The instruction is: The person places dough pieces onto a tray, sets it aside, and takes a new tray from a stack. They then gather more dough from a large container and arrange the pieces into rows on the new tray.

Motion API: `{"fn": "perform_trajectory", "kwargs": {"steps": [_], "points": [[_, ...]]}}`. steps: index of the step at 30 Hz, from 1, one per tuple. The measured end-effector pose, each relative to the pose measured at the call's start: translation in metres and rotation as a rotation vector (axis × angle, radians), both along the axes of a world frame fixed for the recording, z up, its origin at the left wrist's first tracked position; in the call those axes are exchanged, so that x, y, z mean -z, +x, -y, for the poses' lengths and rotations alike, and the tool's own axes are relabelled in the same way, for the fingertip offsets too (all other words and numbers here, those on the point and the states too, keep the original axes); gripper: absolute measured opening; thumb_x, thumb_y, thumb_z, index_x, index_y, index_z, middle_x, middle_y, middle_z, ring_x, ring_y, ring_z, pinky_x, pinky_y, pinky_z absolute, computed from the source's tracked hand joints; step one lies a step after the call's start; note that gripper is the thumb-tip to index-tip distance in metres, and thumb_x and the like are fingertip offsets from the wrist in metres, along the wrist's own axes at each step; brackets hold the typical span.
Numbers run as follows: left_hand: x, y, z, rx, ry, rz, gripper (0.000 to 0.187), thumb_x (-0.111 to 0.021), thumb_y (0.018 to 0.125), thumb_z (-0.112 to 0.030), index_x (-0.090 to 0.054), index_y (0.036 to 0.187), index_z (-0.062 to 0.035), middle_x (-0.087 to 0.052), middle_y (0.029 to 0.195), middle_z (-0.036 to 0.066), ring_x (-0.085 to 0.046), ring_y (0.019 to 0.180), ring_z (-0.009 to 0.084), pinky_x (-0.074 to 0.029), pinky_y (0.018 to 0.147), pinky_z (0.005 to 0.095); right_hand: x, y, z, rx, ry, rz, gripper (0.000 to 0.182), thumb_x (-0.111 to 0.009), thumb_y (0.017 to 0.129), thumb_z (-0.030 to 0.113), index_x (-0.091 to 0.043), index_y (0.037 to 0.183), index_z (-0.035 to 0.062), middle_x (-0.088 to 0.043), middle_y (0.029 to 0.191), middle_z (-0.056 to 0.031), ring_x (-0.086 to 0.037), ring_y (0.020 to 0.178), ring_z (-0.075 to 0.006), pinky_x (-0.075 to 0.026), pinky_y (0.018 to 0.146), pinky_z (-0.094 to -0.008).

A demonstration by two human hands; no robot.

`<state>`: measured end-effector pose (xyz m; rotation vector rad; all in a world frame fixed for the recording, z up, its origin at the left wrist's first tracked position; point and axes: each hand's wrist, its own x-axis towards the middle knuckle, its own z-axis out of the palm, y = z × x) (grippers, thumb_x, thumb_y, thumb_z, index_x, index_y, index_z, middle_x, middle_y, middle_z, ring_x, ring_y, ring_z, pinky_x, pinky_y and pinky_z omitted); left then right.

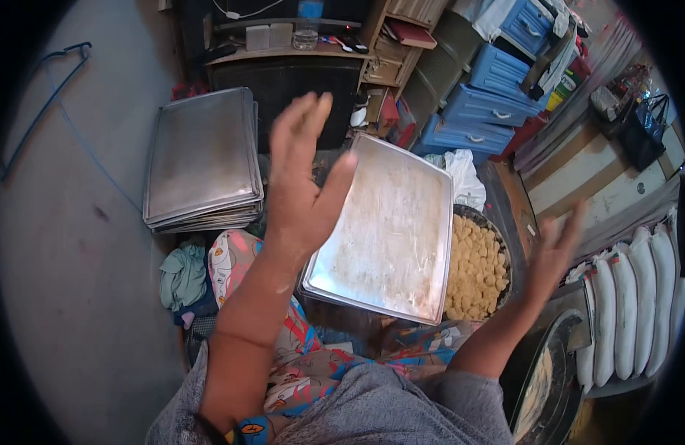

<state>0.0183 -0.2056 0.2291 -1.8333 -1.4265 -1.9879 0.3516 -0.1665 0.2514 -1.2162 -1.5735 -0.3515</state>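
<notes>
A metal baking tray lies in front of me, tilted a little, its surface bare and stained, with more tray edges showing under its near left corner. My left hand is raised above the tray's left side, thumb apart from the fingers, holding nothing. Off to the right, my right hand is also lifted with fingers spread and slightly blurred, apart from anything. Between that hand and the tray sits a round dark pan of yellowish dough pieces, partly covered by the tray.
A tall stack of baking trays stands at the left by the wall. At lower right is a large black tub with pale contents, beside several filled white bags. Blue drawers and a shelf stand behind.
</notes>
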Motion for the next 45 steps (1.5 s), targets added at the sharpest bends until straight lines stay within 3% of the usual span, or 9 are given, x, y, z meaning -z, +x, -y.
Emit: {"fn": "perform_trajectory", "kwargs": {"steps": [5, 9, 10, 11, 15, 19, 22, 30, 45], "points": [[-0.056, 0.036, -0.011, 0.055, 0.398, -0.178, 0.039, -0.059, 0.081, -0.010, -0.056, 0.119, 0.0006, -0.050, 0.124, 0.018, -0.046, 0.118, 0.0355, -0.033, 0.102, 0.0447, -0.072, -0.050, -0.012, -0.181, 0.571, -0.157, 0.052, -0.049, 0.094, 0.014, -0.032, 0.141, 0.0017, -0.036, 0.144, -0.0153, -0.035, 0.132, -0.0278, -0.024, 0.109, -0.0351], [0.041, 0.078, -0.089, -0.111, -0.078, -0.407, 0.052, -0.054, 0.087, -0.027, -0.045, 0.129, 0.0030, -0.041, 0.135, 0.020, -0.033, 0.130, 0.0363, -0.022, 0.109, 0.0493, 0.045, -0.118, -0.101, -0.059, 0.094, 0.102, 0.063, -0.053, 0.088, 0.013, -0.025, 0.144, 0.0020, -0.025, 0.150, -0.0169, -0.020, 0.140, -0.0278, -0.004, 0.113, -0.0466], [0.100, 0.081, -0.117, -0.162, -0.280, -0.476, 0.059, -0.050, 0.089, -0.035, -0.040, 0.133, 0.0033, -0.037, 0.140, 0.021, -0.028, 0.134, 0.0357, -0.017, 0.111, 0.0498, 0.129, -0.121, -0.138, -0.291, -0.484, 0.015, 0.062, -0.046, 0.093, 0.030, -0.024, 0.144, 0.0029, -0.022, 0.150, -0.0169, -0.017, 0.141, -0.0281, -0.004, 0.114, -0.0479], [0.178, 0.075, -0.127, -0.163, -0.528, -0.545, 0.064, -0.047, 0.090, -0.040, -0.036, 0.136, 0.0027, -0.031, 0.144, 0.021, -0.024, 0.136, 0.0348, -0.015, 0.111, 0.0497, 0.226, -0.134, -0.136, -0.031, -0.894, 0.584, 0.068, -0.036, 0.093, 0.046, -0.024, 0.144, 0.0031, -0.021, 0.151, -0.0167, -0.017, 0.141, -0.0280, -0.006, 0.113, -0.0477], [0.218, 0.059, -0.130, -0.168, -0.884, -0.686, 0.071, -0.041, 0.091, -0.049, -0.029, 0.141, 0.0011, -0.025, 0.148, 0.020, -0.018, 0.140, 0.0323, -0.008, 0.113, 0.0498, 0.243, -0.138, -0.136, -0.040, -0.779, 0.524, 0.075, -0.034, 0.092, 0.055, -0.024, 0.144, 0.0012, -0.021, 0.151, -0.0170, -0.016, 0.141, -0.0298, -0.007, 0.112, -0.0523], [0.205, 0.027, -0.133, 0.025, -0.881, -0.596, 0.061, -0.050, 0.090, -0.040, -0.039, 0.137, -0.0009, -0.030, 0.145, 0.023, -0.025, 0.137, 0.0345, -0.016, 0.113, 0.0451, 0.234, -0.137, -0.136, -0.050, -0.782, 0.501, 0.074, -0.034, 0.092, 0.054, -0.024, 0.144, 0.0029, -0.023, 0.150, -0.0168, -0.017, 0.141, -0.0291, -0.007, 0.112, -0.0518], [0.218, -0.034, -0.127, 0.033, -0.528, 0.072, 0.034, -0.065, 0.080, -0.017, -0.063, 0.111, -0.0022, -0.055, 0.122, 0.021, -0.051, 0.115, 0.0348, -0.040, 0.098, 0.0382, 0.236, -0.136, -0.136, -0.018, -0.814, 0.510, 0.074, -0.034, 0.092, 0.055, -0.024, 0.144, 0.0036, -0.023, 0.150, -0.0161, -0.017, 0.141, -0.0288, -0.007, 0.113, -0.0515], [0.322, -0.076, -0.117, 0.471, -1.119, 0.930, 0.031, -0.061, 0.085, -0.018, -0.063, 0.111, -0.0015, -0.066, 0.096, 0.008, -0.061, 0.084, 0.0181, -0.049, 0.074, 0.0305, 0.215, -0.153, -0.145, 0.152, -1.115, 0.591, 0.072, -0.033, 0.092, 0.055, -0.018, 0.147, 0.0101, -0.016, 0.153, -0.0146, -0.012, 0.142, -0.0295, -0.006, 0.110, -0.0575], [0.311, -0.079, -0.123, 0.784, -1.324, 0.727, 0.031, -0.073, 0.073, -0.009, -0.049, 0.091, -0.0031, -0.059, 0.073, 0.010, -0.062, 0.056, 0.0188, -0.055, 0.048, 0.0319, 0.231, -0.187, -0.134, -0.044, -0.861, 0.535, 0.061, -0.035, 0.094, 0.051, -0.027, 0.146, 0.0192, -0.023, 0.152, -0.0093, -0.015, 0.141, -0.0275, -0.002, 0.111, -0.0548]]}}
